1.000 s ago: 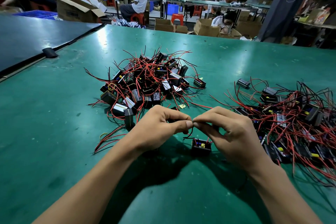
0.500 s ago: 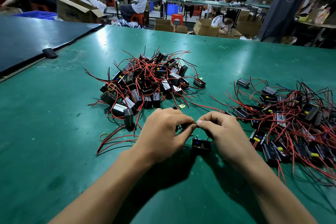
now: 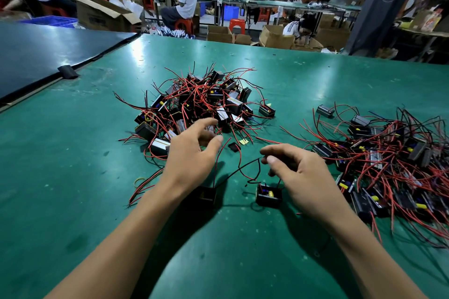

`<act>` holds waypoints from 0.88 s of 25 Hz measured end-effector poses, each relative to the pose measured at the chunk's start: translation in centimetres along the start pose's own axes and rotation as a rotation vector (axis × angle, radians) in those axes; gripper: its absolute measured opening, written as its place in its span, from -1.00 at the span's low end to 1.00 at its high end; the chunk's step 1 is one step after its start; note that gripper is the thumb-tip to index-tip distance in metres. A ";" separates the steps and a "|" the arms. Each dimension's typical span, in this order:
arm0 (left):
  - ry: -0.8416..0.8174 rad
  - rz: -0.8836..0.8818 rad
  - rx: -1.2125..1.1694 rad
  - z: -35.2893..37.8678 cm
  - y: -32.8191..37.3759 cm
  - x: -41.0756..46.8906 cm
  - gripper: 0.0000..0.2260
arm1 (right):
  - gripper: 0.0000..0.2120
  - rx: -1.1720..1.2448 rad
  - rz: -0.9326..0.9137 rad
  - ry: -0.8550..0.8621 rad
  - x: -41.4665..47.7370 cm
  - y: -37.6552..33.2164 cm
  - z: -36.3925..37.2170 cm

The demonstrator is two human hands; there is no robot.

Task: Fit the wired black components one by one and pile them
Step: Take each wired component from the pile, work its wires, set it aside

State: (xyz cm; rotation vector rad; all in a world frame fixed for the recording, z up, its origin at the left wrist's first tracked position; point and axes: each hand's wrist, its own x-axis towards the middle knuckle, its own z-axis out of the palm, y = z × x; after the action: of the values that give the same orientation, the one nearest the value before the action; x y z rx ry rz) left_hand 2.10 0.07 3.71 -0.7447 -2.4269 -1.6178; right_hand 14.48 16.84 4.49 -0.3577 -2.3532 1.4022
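Parted since a moment ago, the hands are working separately — right hand (image 3: 301, 175) pinching a black wire (image 3: 243, 167) above the open component (image 3: 269, 195) at six o'clock, left hand (image 3: 192, 155) spreading empty toward the twelve-o'clock pile (image 3: 201, 102), likely fetching another.

Open green table (image 3: 48, 177) left and near — tangled middle pile (image 3: 201, 104) ahead, second pile (image 3: 388, 153) at right.
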 end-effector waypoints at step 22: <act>-0.214 -0.063 -0.288 1.4 1.2 -1.4 -0.88 | -0.86 -0.179 -0.139 0.009 -0.4 1.0 2.1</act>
State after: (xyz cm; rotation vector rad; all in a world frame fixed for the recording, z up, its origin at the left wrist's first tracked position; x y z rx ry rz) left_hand 4.04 1.22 3.59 -0.9364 -2.4041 -2.0383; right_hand 14.00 15.51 2.65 -0.2433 -2.4516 1.1288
